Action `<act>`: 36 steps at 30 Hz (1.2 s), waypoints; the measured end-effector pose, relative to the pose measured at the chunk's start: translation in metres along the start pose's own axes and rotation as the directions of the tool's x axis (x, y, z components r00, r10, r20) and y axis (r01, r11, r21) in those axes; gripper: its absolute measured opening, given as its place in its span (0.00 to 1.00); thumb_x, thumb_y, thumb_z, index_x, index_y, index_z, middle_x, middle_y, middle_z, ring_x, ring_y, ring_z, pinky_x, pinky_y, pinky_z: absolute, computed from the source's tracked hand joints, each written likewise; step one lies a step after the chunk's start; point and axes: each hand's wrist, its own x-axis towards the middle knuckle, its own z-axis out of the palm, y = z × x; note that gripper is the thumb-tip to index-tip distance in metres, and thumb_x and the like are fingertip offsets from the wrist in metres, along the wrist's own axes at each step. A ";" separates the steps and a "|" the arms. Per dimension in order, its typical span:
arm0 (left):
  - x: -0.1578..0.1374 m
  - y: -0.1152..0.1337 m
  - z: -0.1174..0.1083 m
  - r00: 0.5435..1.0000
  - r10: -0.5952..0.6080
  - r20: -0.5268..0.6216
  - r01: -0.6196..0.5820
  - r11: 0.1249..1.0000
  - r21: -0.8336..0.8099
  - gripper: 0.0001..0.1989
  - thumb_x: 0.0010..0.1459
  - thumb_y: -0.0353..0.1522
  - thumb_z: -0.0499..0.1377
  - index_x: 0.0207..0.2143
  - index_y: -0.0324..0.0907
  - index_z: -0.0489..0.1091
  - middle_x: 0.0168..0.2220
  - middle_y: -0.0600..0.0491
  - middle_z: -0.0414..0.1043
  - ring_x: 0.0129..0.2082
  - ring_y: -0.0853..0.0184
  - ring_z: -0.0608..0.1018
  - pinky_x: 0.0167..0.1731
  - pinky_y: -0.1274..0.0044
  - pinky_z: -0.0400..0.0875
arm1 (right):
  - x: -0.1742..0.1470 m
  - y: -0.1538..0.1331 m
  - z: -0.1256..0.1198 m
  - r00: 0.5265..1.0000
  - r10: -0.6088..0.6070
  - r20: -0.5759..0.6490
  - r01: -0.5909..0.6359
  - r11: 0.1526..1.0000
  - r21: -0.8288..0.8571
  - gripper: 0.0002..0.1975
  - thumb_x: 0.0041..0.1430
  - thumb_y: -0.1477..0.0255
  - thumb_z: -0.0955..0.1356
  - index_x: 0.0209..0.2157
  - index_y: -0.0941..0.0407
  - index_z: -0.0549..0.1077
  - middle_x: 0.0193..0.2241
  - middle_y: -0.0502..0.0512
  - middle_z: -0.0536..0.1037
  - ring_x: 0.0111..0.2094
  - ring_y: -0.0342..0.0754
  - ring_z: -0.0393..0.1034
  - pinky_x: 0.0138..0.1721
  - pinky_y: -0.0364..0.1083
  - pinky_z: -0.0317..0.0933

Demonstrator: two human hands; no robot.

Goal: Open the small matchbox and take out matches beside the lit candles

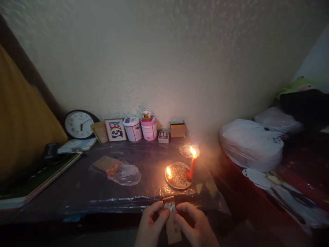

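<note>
Partly open matchbox sits at the bottom centre of the frame, between both hands, so neither is nearer. Left hand pinches its left edge, thumb on top by the matches, fingers curled; right hand pinches the right edge between thumb and forefinger. Long axis runs nearly up-down in the frame, top tilted slightly left, open end facing up-frame towards the round plate. Box and plate are apart, bare strip of tabletop between. Candle stub, lit, is on the plate's left side, almost straight up-frame from the open end; tall red candle, also lit, stands at the right side, leaning a bit right. Box looks tan, plain card, small reddish print on the lower half; count of matches not readable. Matches lie side by side in the exposed upper part: pale sticks, red heads at the far end, none lit. Second matchbox, red-and-white label, sits near the wall, centre of frame, away from both hands.
</note>
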 end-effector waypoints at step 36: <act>-0.009 0.000 0.007 0.998 0.023 0.061 -0.022 1.000 -0.005 0.13 0.54 0.39 0.60 0.22 0.39 0.69 0.24 0.55 0.63 0.27 0.67 0.67 0.26 0.78 0.62 | -0.009 -0.014 0.007 0.994 -0.005 -0.109 0.002 1.000 -0.029 0.08 0.52 0.65 0.70 0.29 0.56 0.74 0.26 0.50 0.76 0.30 0.47 0.72 0.30 0.41 0.65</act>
